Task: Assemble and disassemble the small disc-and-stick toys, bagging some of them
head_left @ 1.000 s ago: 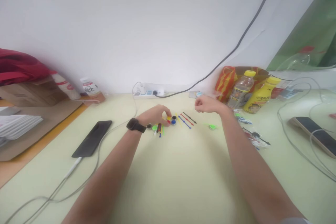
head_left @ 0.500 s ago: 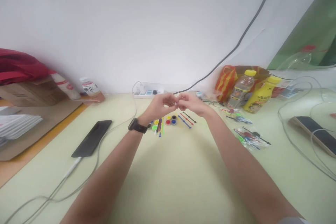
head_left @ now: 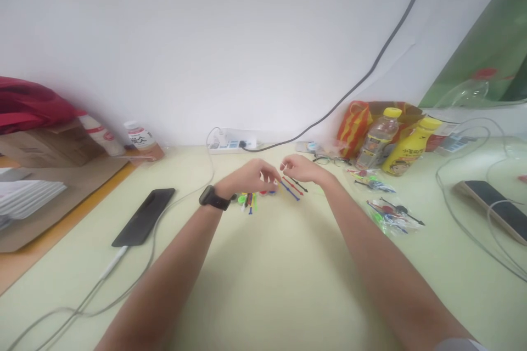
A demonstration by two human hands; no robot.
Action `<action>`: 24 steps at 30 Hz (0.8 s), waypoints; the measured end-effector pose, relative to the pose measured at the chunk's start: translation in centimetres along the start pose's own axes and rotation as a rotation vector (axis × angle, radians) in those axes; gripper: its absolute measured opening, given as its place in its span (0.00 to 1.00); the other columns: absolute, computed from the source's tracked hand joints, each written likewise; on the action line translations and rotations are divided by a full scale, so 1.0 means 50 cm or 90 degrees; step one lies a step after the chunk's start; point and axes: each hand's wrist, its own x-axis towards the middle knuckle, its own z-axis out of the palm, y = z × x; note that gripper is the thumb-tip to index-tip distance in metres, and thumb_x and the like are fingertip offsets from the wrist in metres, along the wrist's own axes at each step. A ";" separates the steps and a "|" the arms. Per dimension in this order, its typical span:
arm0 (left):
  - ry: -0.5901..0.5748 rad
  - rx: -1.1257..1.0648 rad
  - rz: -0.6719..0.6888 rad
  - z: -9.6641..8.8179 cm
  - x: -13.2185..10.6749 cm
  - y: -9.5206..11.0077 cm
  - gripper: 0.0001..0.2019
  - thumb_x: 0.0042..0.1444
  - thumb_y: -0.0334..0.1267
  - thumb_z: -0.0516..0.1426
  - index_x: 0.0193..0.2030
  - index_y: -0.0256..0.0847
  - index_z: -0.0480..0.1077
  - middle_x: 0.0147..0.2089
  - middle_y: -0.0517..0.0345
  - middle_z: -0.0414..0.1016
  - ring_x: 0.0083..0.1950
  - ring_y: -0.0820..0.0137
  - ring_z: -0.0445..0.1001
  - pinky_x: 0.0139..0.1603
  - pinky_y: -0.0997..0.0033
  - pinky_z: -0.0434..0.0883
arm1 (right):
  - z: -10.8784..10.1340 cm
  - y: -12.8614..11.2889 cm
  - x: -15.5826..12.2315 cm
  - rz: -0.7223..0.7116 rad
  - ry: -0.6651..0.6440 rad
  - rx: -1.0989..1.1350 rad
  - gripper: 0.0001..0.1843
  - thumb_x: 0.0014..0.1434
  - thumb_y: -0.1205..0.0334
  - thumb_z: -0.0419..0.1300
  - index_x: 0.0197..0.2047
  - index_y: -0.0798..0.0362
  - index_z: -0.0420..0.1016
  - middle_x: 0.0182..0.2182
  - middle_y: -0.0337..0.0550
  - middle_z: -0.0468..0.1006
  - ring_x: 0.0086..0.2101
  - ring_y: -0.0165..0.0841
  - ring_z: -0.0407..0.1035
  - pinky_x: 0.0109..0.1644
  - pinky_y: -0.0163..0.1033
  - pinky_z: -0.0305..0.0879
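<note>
My left hand [head_left: 255, 176], with a black watch [head_left: 212, 197] on its wrist, hovers low over the small coloured discs [head_left: 263, 193] and hides most of them. Its fingers are curved and apart, with nothing visible in them. The fingertips are close to a blue arrow-tipped stick [head_left: 291, 191]. Red [head_left: 294, 186] and black [head_left: 299, 185] arrow-tipped sticks lie alongside it. My right hand [head_left: 302, 168] is above the far ends of these sticks, its fingers pinched on a thin white stick [head_left: 284, 166], mostly hidden. Beside my left wrist lies a bunch of coloured sticks [head_left: 249, 202].
Clear packets of coloured parts [head_left: 395, 215] lie at the right, below a clear bottle [head_left: 376, 140] and a yellow bottle [head_left: 411, 148]. Glasses [head_left: 331, 161] and a power strip [head_left: 233, 143] are at the back. A phone [head_left: 144, 216] with a cable lies left.
My hands were together, fingertips meeting around a small white piece. They have since moved apart and lower, the left now over the discs, the right slightly to the right.
</note>
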 end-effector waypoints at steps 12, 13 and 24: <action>-0.177 0.088 -0.141 0.030 -0.011 0.001 0.10 0.38 0.40 0.70 0.27 0.40 0.78 0.28 0.60 0.73 0.25 0.72 0.67 0.23 0.72 0.59 | -0.152 0.070 -0.088 0.143 -0.252 -0.138 0.23 0.47 0.48 0.74 0.45 0.49 0.82 0.42 0.44 0.82 0.37 0.38 0.75 0.37 0.36 0.66; -0.174 0.089 -0.154 0.027 -0.012 -0.002 0.09 0.39 0.40 0.69 0.27 0.40 0.78 0.28 0.60 0.73 0.24 0.72 0.67 0.24 0.72 0.59 | -0.166 0.081 -0.098 0.187 -0.261 -0.151 0.25 0.45 0.49 0.75 0.45 0.50 0.82 0.41 0.45 0.82 0.38 0.38 0.75 0.37 0.36 0.66; -0.052 0.135 -0.070 -0.025 -0.018 -0.013 0.13 0.46 0.42 0.68 0.38 0.42 0.80 0.37 0.59 0.77 0.36 0.69 0.72 0.32 0.72 0.63 | -0.134 0.113 -0.098 0.272 -0.320 -0.045 0.16 0.41 0.62 0.74 0.35 0.55 0.81 0.31 0.44 0.82 0.34 0.33 0.77 0.37 0.33 0.71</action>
